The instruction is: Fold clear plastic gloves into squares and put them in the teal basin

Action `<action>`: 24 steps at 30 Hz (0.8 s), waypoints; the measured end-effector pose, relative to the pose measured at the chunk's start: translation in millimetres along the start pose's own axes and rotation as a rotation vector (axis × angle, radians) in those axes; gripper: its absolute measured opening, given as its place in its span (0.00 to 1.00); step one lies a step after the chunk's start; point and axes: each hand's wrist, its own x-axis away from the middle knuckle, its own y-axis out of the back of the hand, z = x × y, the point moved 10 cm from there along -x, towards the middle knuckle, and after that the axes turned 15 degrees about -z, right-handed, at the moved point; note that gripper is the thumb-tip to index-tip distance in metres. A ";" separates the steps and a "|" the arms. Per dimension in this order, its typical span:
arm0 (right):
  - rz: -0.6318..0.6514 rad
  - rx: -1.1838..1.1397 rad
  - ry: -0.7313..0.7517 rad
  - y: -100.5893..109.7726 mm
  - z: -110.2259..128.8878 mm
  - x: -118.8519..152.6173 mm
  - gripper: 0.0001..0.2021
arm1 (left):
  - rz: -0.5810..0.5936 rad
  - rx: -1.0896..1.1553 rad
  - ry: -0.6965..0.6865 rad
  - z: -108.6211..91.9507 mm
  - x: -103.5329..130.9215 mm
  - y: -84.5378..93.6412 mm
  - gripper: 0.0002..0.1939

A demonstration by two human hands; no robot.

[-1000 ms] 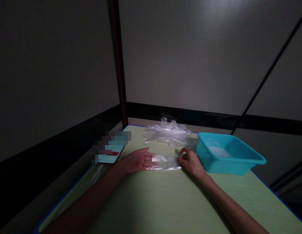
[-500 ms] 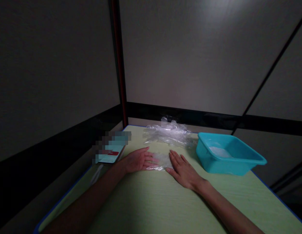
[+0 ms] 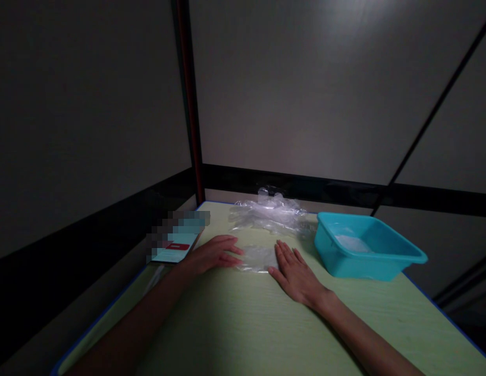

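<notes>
A thin, clear plastic sheet [image 3: 257,259], folded into a small flat rectangle, lies on the table between my hands. My right hand [image 3: 296,271] rests flat on its right end, palm down with fingers stretched out. At the left end, my left hand [image 3: 215,255] has its palm turned down and its fingers loosely apart. Its fingertips are at the sheet's edge; whether they touch it I cannot tell. Beyond the sheet is a loose pile of crumpled clear plastic [image 3: 270,213], with finger-like shapes resembling disposable gloves.
A turquoise basin [image 3: 368,261] stands on the right with whitish plastic [image 3: 353,243] inside. At the left edge lies a flat object with a red label [image 3: 177,246], partly blurred out. The pale green table [image 3: 235,324] has a blue rim; walls stand behind and to the left.
My left hand has turned from palm up to palm down, and its fingers have come away from under the plastic sheet. My right hand stays flat on the right end.
</notes>
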 end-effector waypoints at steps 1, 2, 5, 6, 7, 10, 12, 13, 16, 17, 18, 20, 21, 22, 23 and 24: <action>0.000 0.001 -0.006 0.0 -0.4 0.0 0.35 | -0.046 -0.085 -0.068 -4.2 -0.1 4.4 0.21; 0.001 0.003 -0.011 -0.1 -0.8 0.1 0.35 | -0.094 -0.193 -0.130 -8.0 -0.5 8.4 0.21; -0.001 0.011 -0.019 -0.5 -1.3 0.0 0.35 | -0.240 -0.495 -0.268 -18.6 -1.4 16.5 0.19; -0.004 0.015 -0.019 -0.5 -1.3 0.0 0.35 | -0.284 -0.545 -0.314 -23.1 -0.5 16.7 0.18; -0.007 0.018 -0.019 -0.6 -1.3 0.0 0.34 | -0.316 -0.565 -0.360 -27.2 1.3 14.6 0.17; -0.010 0.029 -0.019 -1.4 -1.2 0.3 0.32 | -0.342 -0.597 -0.510 -34.6 11.8 -7.9 0.15; -0.004 0.039 -0.015 -2.8 -1.2 0.8 0.30 | -0.224 -0.699 -0.706 -37.9 24.9 -45.9 0.16; 0.000 0.044 -0.012 -3.5 -1.4 1.1 0.29 | -0.158 -0.768 -0.815 -37.8 32.9 -66.8 0.18; 0.010 0.065 0.001 -5.4 -1.8 2.0 0.27 | 0.013 -0.908 -0.928 -23.9 43.9 -113.3 0.24; 0.013 0.069 0.007 -5.8 -1.8 2.3 0.26 | 0.026 -0.935 -0.906 -18.7 42.4 -120.0 0.25; 0.014 0.071 0.013 -6.1 -1.4 2.5 0.26 | 0.028 -0.957 -0.885 -14.5 40.5 -124.0 0.27; 0.016 0.068 0.024 -6.5 -0.4 2.6 0.26 | 0.008 -0.992 -0.855 -8.6 36.3 -124.9 0.31; 0.016 0.067 0.022 -6.6 -0.5 2.5 0.25 | -0.006 -1.006 -0.853 -6.8 34.9 -123.4 0.32; 0.014 0.067 0.017 -6.7 -1.0 2.4 0.25 | -0.018 -1.016 -0.855 -5.6 33.9 -121.0 0.33; 0.011 0.068 0.009 -6.7 -1.8 2.2 0.26 | -0.027 -1.019 -0.857 -4.7 33.1 -118.3 0.34; 0.006 0.068 0.001 -6.6 -2.8 2.0 0.26 | -0.030 -1.018 -0.858 -3.9 32.5 -115.5 0.35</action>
